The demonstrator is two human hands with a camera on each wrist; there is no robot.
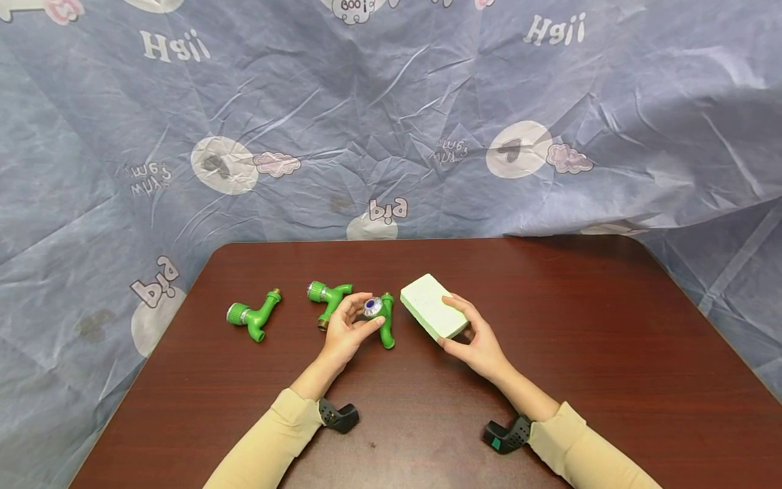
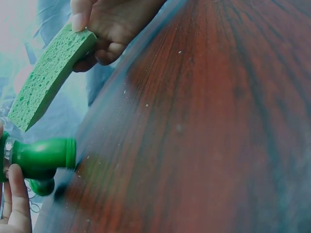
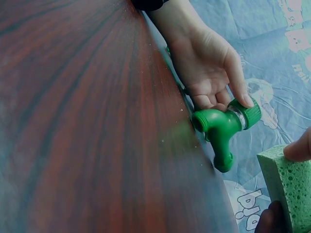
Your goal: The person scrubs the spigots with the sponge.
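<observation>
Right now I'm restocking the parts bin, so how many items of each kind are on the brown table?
Green plastic faucets: 3, one at the left, one in the middle, one held by the left hand.
Pale green rectangular sponges: 1, gripped by the right hand.
Total: 4

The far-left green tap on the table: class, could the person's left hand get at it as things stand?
Probably not at once. The left hand already grips another green tap. The far-left tap lies unobstructed on the table, with a third tap between, so the route is free once that hand lets go.
</observation>
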